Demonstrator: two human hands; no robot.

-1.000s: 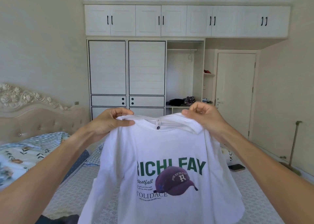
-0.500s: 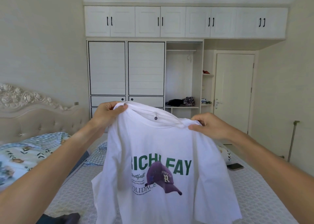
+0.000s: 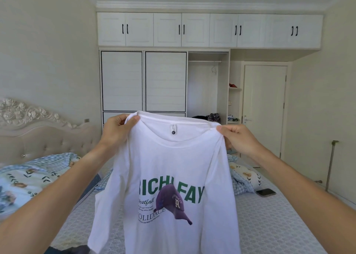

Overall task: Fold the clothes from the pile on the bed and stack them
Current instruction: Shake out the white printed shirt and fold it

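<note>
A white T-shirt with green lettering and a purple cap print hangs in the air above the bed, its front facing me. My left hand pinches its left shoulder beside the collar. My right hand pinches the right shoulder a little lower. The shirt hangs full length, and its hem runs out of the bottom of the view. A dark garment lies at the bottom left edge, mostly hidden.
A floral and checked quilt is bunched on the left by the padded headboard. A pillow and a black phone lie on the right of the mattress. A white wardrobe and a door stand behind.
Both hands have spread further apart along the shoulders, so the collar now opens wide and the shirt hangs flatter. My right hand has dropped a little.
</note>
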